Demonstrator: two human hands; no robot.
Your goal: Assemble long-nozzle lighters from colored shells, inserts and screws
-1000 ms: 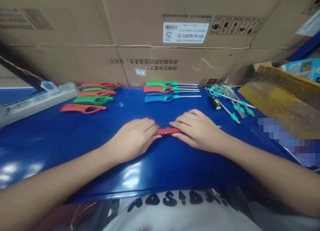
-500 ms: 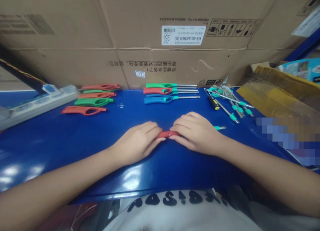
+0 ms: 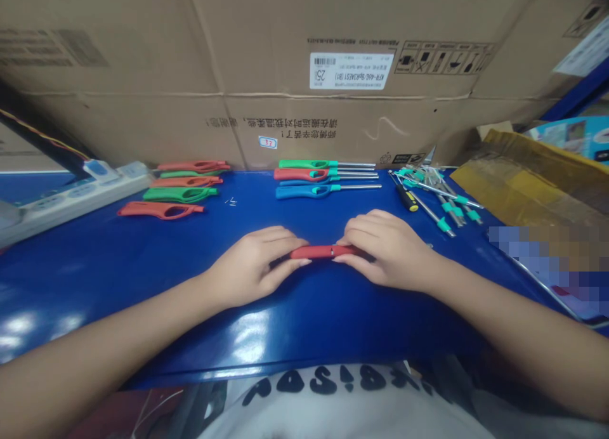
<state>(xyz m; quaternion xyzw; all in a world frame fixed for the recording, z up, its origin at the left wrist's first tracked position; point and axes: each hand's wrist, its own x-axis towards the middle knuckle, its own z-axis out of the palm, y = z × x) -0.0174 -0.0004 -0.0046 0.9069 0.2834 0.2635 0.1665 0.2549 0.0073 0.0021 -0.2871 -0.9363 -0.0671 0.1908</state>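
Low over the blue table, a red long-stem lighter (image 3: 314, 252) lies sideways between my two hands. My left hand (image 3: 252, 261) pinches its left end between thumb and fingers. My right hand (image 3: 390, 252) grips the other end, hiding most of that side and nearly all of the stem. A small pale gap shows in the red body close to my right fingertips. Behind, several lighters with metal stems (image 3: 304, 191) lie in a stack of green, red and blue.
Red and green lighter handles (image 3: 162, 209) without stems lie at the left, by a white power strip (image 3: 76, 201). At the right are metal stems with teal parts (image 3: 445, 226), a black-yellow screwdriver (image 3: 408, 199) and a taped yellow-brown package (image 3: 528, 179). A cardboard box (image 3: 266, 58) walls the back.
My hands have moved slightly apart, so more of the red body shows between them. The stem's tip, visible past my right hand before, is now almost hidden.
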